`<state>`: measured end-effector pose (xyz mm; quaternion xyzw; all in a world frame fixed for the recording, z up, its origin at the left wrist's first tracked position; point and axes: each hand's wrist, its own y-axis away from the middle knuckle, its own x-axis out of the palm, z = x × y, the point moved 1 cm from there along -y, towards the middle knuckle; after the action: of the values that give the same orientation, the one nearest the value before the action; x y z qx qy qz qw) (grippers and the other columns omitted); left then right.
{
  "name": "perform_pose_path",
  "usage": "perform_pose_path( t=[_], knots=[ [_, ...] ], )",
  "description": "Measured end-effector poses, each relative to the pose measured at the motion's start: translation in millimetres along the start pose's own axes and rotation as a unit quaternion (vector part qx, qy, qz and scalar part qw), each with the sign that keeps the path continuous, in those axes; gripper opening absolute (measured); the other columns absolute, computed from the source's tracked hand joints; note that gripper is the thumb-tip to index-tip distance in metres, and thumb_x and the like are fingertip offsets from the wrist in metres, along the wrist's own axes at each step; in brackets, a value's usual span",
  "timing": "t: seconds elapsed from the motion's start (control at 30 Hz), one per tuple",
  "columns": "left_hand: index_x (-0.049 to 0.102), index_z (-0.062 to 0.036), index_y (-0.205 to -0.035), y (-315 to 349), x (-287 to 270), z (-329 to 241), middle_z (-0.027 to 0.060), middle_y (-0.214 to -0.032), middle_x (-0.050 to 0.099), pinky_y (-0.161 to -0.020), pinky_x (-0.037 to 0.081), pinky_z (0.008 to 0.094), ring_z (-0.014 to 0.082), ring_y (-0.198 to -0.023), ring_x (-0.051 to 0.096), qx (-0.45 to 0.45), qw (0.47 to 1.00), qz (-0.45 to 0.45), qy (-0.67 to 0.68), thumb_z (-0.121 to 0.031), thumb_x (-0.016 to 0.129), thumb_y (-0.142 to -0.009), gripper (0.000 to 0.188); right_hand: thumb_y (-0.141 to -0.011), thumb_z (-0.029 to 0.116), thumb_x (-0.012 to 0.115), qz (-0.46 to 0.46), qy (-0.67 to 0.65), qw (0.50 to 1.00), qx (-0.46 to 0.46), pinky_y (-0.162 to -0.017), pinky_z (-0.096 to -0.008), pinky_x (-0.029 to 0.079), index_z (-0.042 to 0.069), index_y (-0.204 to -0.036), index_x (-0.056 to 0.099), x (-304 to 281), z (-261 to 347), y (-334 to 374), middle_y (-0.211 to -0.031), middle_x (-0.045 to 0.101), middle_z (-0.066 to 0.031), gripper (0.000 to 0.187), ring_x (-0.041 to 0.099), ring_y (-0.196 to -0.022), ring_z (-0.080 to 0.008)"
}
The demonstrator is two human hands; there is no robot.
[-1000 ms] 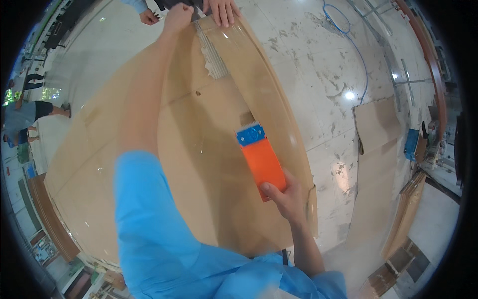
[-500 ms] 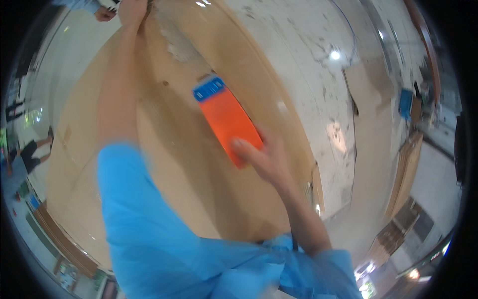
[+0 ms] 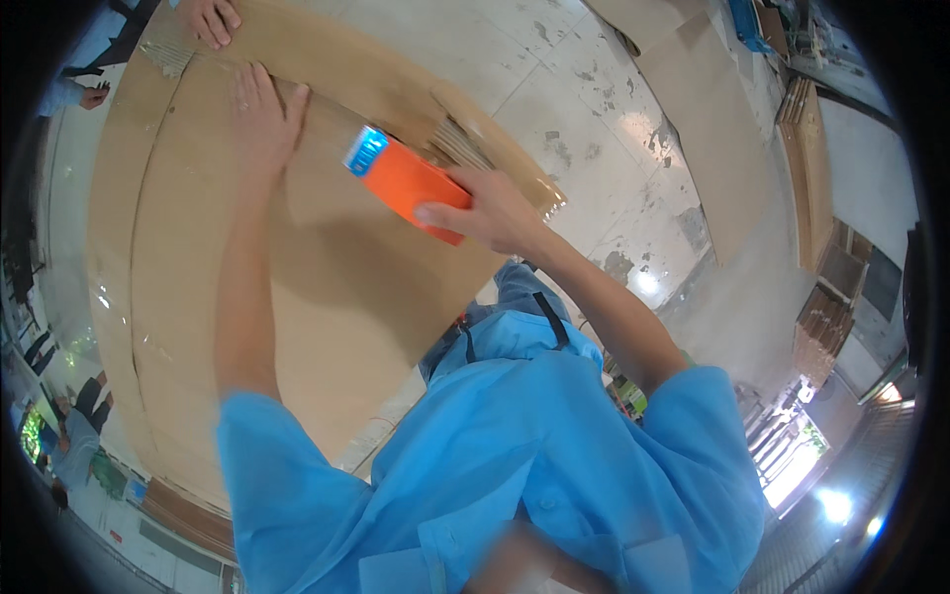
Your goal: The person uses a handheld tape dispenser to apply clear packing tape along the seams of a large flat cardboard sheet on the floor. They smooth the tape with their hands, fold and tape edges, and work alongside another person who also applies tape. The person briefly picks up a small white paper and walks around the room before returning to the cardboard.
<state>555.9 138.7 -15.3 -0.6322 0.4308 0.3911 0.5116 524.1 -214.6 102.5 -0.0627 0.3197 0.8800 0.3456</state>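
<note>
A large brown cardboard piece [image 3: 327,337] with a folded-up side lies before me. My left hand [image 3: 262,124] rests flat on it near the far edge, fingers stretched and holding nothing. In my right hand [image 3: 495,210] is an orange tape dispenser [image 3: 406,183] with a blue front end, gripped at its near end with the thumb on top. It is held over the right part of the cardboard, pointing away and to the left. Whether it touches the cardboard I cannot tell. Shiny clear tape shows on the cardboard's right corner and left side.
Another person's hand [image 3: 208,20] lies on the cardboard's far edge, just beyond my left hand. A second hand [image 3: 94,96] shows at the far left. On the worn pale floor [image 3: 554,109] to the right lies a cardboard sheet [image 3: 708,139], with stacked boards [image 3: 804,168] beyond.
The cardboard's side nearest me has come into view at a different angle. My left hand now lies flat on the board. The dispenser has swung to point further left.
</note>
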Motion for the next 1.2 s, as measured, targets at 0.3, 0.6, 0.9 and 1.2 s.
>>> perform_pose_path(
  t=[0.3, 0.6, 0.9, 1.2],
  knots=[
    [0.024, 0.0123, -0.157, 126, -15, -216, 0.035, -0.165, 0.022, -0.127, 0.013, 0.0554, 0.0492, -0.154, 0.019, -0.018, 0.997, 0.08, -0.01, -0.063, 0.053, -0.099, 0.099, -0.083, 0.056, 0.077, -0.012, -0.006, 1.0, -0.013, -0.073, -0.0405, 0.055, 0.001, -0.121, 0.069, -38, -174, 182, -0.084, 0.072, -0.0175, 0.068, 0.071, -0.078, -0.0308],
    [0.018, 0.0151, -0.157, 188, -37, -360, 0.0395, -0.164, 0.016, -0.127, 0.014, 0.0556, 0.0506, -0.155, 0.016, -0.041, 0.985, 0.157, -0.051, -0.06, 0.066, -0.091, 0.111, -0.085, 0.06, 0.073, -0.044, -0.04, 0.997, -0.058, -0.077, -0.0454, 0.055, -0.001, -0.115, 0.071, -17, -288, 189, -0.086, 0.073, -0.0201, 0.069, 0.072, -0.084, -0.0364],
    [0.03, 0.0084, -0.156, 187, -16, -362, 0.0299, -0.164, 0.029, -0.127, 0.023, 0.0503, 0.0424, -0.154, 0.027, -0.091, 0.973, 0.146, -0.155, -0.033, 0.07, -0.09, 0.087, -0.087, 0.057, 0.071, -0.074, 0.13, 0.988, -0.025, -0.073, -0.0457, 0.055, 0.001, -0.093, 0.073, 4, -228, 132, -0.081, 0.073, -0.0199, 0.056, 0.071, -0.077, -0.0371],
    [0.038, 0.0059, -0.152, 191, -9, -363, 0.0279, -0.16, 0.038, -0.124, 0.03, 0.0477, 0.0397, -0.15, 0.037, -0.087, 0.979, 0.087, -0.162, -0.014, 0.052, -0.096, 0.062, -0.088, 0.056, 0.068, -0.08, 0.111, 0.99, 0.024, -0.071, -0.0464, 0.055, -0.001, -0.092, 0.073, -6, -256, 187, -0.083, 0.073, -0.0222, 0.057, 0.072, -0.078, -0.0364]
  ],
)
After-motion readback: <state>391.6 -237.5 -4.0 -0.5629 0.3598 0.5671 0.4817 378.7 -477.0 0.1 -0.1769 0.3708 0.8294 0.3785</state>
